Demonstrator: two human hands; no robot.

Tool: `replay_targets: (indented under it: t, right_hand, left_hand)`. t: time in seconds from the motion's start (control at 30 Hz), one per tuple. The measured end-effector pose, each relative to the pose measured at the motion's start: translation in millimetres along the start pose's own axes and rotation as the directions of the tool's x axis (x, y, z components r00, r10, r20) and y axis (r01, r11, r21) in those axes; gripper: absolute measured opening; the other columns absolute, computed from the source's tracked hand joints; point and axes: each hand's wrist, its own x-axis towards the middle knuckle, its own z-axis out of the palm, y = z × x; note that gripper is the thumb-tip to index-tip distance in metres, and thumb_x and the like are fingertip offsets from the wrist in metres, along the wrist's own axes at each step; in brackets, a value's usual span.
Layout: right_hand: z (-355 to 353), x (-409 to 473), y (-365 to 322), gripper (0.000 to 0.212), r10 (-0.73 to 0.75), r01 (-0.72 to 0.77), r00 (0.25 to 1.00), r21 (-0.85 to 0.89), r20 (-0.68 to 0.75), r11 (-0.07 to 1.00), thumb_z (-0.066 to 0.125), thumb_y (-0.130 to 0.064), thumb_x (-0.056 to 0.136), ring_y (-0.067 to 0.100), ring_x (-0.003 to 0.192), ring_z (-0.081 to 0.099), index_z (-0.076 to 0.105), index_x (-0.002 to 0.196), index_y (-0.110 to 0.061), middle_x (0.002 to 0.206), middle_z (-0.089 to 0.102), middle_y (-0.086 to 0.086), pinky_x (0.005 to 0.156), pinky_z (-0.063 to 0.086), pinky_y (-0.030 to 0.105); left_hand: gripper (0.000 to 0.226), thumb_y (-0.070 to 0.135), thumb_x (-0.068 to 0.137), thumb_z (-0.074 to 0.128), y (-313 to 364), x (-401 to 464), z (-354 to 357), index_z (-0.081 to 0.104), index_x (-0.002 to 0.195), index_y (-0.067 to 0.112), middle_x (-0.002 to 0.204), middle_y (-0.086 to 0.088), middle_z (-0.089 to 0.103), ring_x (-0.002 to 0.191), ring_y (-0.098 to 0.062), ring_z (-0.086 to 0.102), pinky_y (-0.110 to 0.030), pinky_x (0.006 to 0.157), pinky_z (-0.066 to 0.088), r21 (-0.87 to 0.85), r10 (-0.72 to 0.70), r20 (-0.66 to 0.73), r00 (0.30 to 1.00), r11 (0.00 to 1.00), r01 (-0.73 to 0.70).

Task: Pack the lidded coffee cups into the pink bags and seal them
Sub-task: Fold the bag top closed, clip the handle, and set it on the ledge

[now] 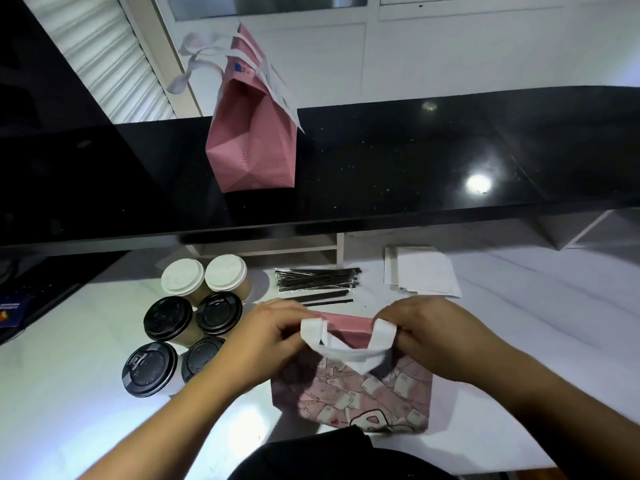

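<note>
A patterned pink bag (356,400) with white handles stands on the white counter in front of me. My left hand (266,344) grips its top edge at the left handle, and my right hand (433,337) grips the top at the right handle. Left of the bag stand several lidded coffee cups: two with white lids (204,275) at the back and several with black lids (169,320) nearer me. A second pink bag (252,133), folded shut at the top with white handles, stands on the black upper shelf. What is inside the near bag is hidden.
A bundle of black wrapped straws (317,280) lies behind the bag. A stack of white paper sheets (420,271) sits at the right rear. The glossy black shelf (415,161) overhangs the back of the white counter (69,393).
</note>
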Motion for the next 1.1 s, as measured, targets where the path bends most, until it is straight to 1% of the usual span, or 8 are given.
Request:
replay_targets:
  t: [0.13, 0.23, 0.4, 0.5, 0.7, 0.77, 0.9, 1.1]
  right_hand:
    - [-54.7, 1.3, -11.5, 0.019, 0.096, -0.094, 0.994, -0.036, 0.046, 0.995, 0.054, -0.034, 0.097, 0.006, 0.083, 0.066, 0.073, 0.093, -0.035, 0.092, 0.071, -0.017, 0.070, 0.059, 0.028]
    - [-102.7, -0.4, -18.4, 0.025, 0.174, -0.171, 0.983, -0.060, 0.049, 0.983, 0.050, -0.036, 0.102, 0.005, 0.075, 0.070, 0.070, 0.086, -0.032, 0.079, 0.071, -0.011, 0.065, 0.061, 0.025]
    - [-191.5, 0.5, -28.8, 0.026, 0.273, -0.265, 0.951, 0.072, -0.146, 0.961, 0.053, -0.045, 0.087, -0.003, 0.058, 0.068, 0.073, 0.075, -0.035, 0.066, 0.070, -0.026, 0.046, 0.054, 0.020]
    - [-234.2, 12.6, -25.1, 0.022, 0.284, -0.279, 0.895, 0.066, -0.345, 0.958, 0.056, -0.045, 0.079, 0.009, 0.054, 0.065, 0.077, 0.075, -0.038, 0.060, 0.069, -0.018, 0.055, 0.056, 0.035]
    - [-275.7, 79.4, -11.5, 0.023, 0.260, -0.302, 0.761, 0.029, -0.594, 0.953, 0.063, -0.029, 0.089, 0.012, 0.062, 0.056, 0.078, 0.081, -0.014, 0.069, 0.069, 0.004, 0.059, 0.041, 0.030]
    - [-276.5, 108.8, -10.6, 0.024, 0.262, -0.315, 0.746, 0.023, -0.613, 0.949, 0.060, -0.027, 0.089, 0.016, 0.058, 0.055, 0.075, 0.078, -0.012, 0.063, 0.063, 0.003, 0.057, 0.039, 0.029]
    - [-268.8, 164.9, -5.7, 0.027, 0.302, -0.342, 0.716, 0.061, -0.629, 0.938, 0.052, -0.020, 0.091, 0.022, 0.054, 0.055, 0.064, 0.071, -0.006, 0.064, 0.061, 0.009, 0.050, 0.034, 0.025]
    - [-257.1, 224.0, 5.5, 0.025, 0.354, -0.328, 0.671, 0.167, -0.652, 0.930, 0.049, -0.018, 0.095, 0.038, 0.075, 0.061, 0.064, 0.082, -0.001, 0.082, 0.064, 0.017, 0.067, 0.049, 0.035]
  left_hand:
    - [0.017, 0.031, 0.091, 0.068, 11.8, 23.2, -22.9, 0.078, 0.104, 0.031, 0.108, 0.021, 0.069, 0.107, -0.003, 0.064, -0.022, 0.092, 0.049, -0.076, -0.030, -0.321, 0.947, 0.997, 0.005]
    - [0.023, 0.038, 0.096, 0.064, 22.3, 36.9, -42.5, 0.071, 0.118, 0.036, 0.117, 0.019, 0.060, 0.113, -0.003, 0.062, -0.011, 0.095, 0.045, -0.077, -0.004, -0.433, 0.901, 0.997, -0.032]
    - [0.029, 0.031, 0.097, 0.065, 40.5, 49.7, -57.4, 0.064, 0.121, 0.046, 0.121, 0.021, 0.056, 0.113, 0.000, 0.062, -0.004, 0.088, 0.043, -0.116, 0.048, -0.440, 0.897, 0.987, -0.109]
    - [0.029, 0.033, 0.099, 0.065, 51.4, 58.4, -62.6, 0.063, 0.124, 0.046, 0.125, 0.022, 0.056, 0.117, -0.003, 0.060, -0.005, 0.089, 0.043, -0.139, 0.043, -0.414, 0.909, 0.984, -0.110]
    - [0.058, 0.062, 0.090, 0.064, 65.9, 87.3, -69.2, 0.040, 0.142, 0.063, 0.143, 0.040, 0.042, 0.133, 0.013, 0.044, 0.000, 0.098, 0.037, -0.160, 0.052, -0.253, 0.966, 0.983, -0.095]
    - [0.068, 0.066, 0.087, 0.067, 69.5, 102.7, -69.2, 0.032, 0.145, 0.067, 0.148, 0.041, 0.039, 0.135, 0.016, 0.040, -0.007, 0.104, 0.040, -0.216, 0.032, -0.207, 0.978, 0.973, -0.077]
    - [0.077, 0.060, 0.087, 0.067, 71.6, 139.8, -73.4, 0.030, 0.154, 0.054, 0.156, 0.027, 0.041, 0.139, 0.007, 0.042, -0.032, 0.115, 0.043, -0.244, -0.027, -0.222, 0.975, 0.969, -0.029]
    - [0.076, 0.041, 0.097, 0.065, 56.4, 185.0, -84.7, 0.025, 0.161, 0.037, 0.163, 0.011, 0.036, 0.145, -0.008, 0.041, -0.039, 0.118, 0.041, -0.177, -0.119, -0.288, 0.950, 0.982, 0.070]
